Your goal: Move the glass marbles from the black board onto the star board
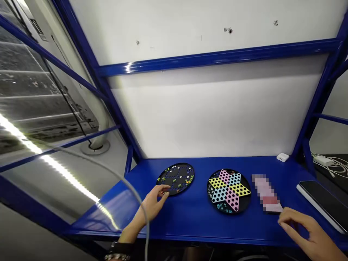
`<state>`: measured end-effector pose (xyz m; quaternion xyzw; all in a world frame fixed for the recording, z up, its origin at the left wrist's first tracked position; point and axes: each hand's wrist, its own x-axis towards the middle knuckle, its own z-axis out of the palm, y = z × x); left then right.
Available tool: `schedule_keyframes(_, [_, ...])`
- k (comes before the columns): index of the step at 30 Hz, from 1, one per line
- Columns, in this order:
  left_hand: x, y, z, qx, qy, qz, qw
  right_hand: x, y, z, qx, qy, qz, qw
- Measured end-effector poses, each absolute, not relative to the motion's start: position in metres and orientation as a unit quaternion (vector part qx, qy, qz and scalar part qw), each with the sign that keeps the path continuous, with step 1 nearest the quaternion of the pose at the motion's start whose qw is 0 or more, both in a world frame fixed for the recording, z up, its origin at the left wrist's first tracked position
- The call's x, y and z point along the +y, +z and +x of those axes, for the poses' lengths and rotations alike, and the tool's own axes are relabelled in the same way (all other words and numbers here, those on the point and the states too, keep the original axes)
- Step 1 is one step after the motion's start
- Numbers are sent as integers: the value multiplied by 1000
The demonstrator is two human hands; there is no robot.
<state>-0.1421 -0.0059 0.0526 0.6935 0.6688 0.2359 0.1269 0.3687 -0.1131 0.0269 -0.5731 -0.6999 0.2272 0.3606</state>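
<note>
Blue steel shelving [100, 69] frames your work against a white wall [206, 116], with a glass pane [29, 94] off to the left and a grey cable [127, 188] hanging across the view. On the blue shelf [217, 226], two round boards lie side by side near the back: a black Chinese checkers board [176, 185] dotted with small marbles [176, 177], and, to its right, a second board [228, 191] bearing a pink, yellow and blue star. Just beside that second board lies a pink packet [266, 192], its print blurred beyond reading. Farther right sits what appears to be a dark tablet [323, 204], while a small white box [282, 157] rests at the shelf's back edge. Your left hand [154, 206] reaches the near rim of the black board, fingers curled close together; from this angle, you cannot tell whether they pinch a marble or only touch the rim. Your right hand [301, 228] hovers just beside the packet's near end, fingers loosely apart and holding nothing visible. Both wrists stay low and clear of the boards, a sound position that leaves the marbles undisturbed. A beaded bracelet [116, 256] circles your left wrist.
</note>
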Motion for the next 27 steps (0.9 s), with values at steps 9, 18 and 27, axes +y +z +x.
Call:
schedule_keyframes(9, [55, 50, -124, 690, 146, 709, 25, -44, 57, 281, -734, 220, -488, 418])
schedule_keyframes(18, [41, 56, -128, 636, 84, 747, 174, -61, 30, 308, -676, 234, -534, 451])
schedule_keyframes(27, [23, 86, -102, 606, 196, 749, 183, -67, 31, 299, -663, 273, -527, 457])
